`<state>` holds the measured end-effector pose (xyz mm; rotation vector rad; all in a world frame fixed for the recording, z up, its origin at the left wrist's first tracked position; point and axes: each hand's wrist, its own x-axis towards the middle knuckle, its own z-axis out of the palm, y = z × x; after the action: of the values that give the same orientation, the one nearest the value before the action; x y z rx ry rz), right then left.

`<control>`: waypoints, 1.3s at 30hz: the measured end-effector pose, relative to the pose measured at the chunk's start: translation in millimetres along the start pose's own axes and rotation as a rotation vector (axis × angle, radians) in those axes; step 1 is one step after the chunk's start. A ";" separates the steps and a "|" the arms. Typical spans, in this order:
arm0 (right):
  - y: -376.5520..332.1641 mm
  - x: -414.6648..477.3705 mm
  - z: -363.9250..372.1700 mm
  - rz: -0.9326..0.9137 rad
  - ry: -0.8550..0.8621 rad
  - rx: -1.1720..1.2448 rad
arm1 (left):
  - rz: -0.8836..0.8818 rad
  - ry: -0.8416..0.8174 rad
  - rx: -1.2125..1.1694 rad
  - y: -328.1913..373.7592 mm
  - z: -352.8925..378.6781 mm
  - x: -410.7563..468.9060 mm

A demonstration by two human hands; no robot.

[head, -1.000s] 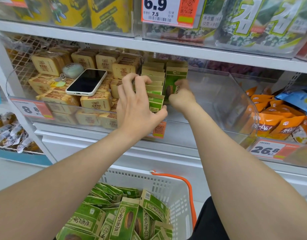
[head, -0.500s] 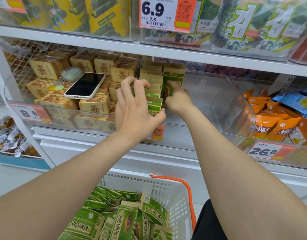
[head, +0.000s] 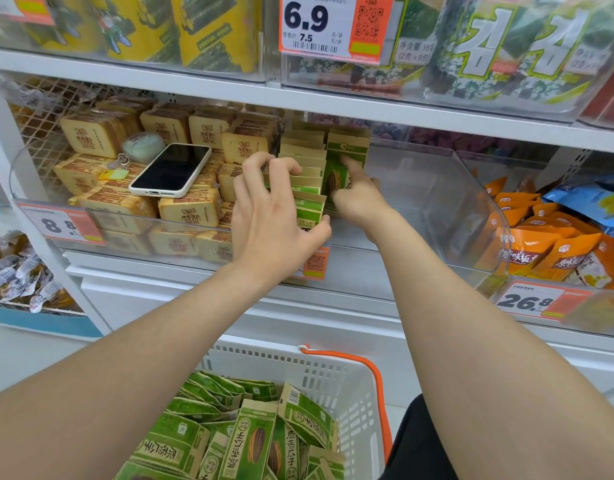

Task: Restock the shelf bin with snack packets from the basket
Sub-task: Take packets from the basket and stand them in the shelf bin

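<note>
The left hand (head: 274, 220) claws over a row of packets (head: 307, 178) standing on edge, with its fingers curled on their tan paper tops and its thumb braced against the front packet. The right hand (head: 359, 199) lays a straight index finger on the face of the upright packet (head: 345, 148) just right of that row. Its other fingers are tucked low, and whether they grip the packet cannot be told. The packets are flat, crisp-edged pouches, green with tan top bands and a striped seed printed on the face. They fill the left end of a clear, hard plastic bin (head: 437, 188) on the middle shelf. More of them, the loose packets (head: 253, 441), lie jumbled below in a white slotted plastic basket (head: 333, 368) with an orange handle (head: 378, 382). A glossy black phone (head: 172, 169) rests on tan biscuit packs (head: 191, 209) in the bin to the left. Shiny orange pouches (head: 547, 244) fill the bin to the right.
</note>
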<state>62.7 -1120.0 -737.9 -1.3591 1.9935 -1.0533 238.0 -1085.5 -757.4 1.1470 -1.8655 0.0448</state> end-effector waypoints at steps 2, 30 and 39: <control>0.3 -0.2 1.4 -0.004 -0.028 0.005 | -0.001 0.004 0.002 0.2 0.1 -0.3; -14.8 -145.6 -32.8 -0.514 0.432 -0.353 | 0.552 -0.103 0.179 19.1 -34.3 -66.0; 29.9 -231.0 -0.2 -0.420 -0.083 -0.811 | 0.396 -1.003 0.422 0.1 -18.9 -156.5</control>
<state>132.9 -899.7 -766.4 -2.2599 2.2174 -0.2900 273.7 -969.2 -857.5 1.1464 -3.0767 0.1033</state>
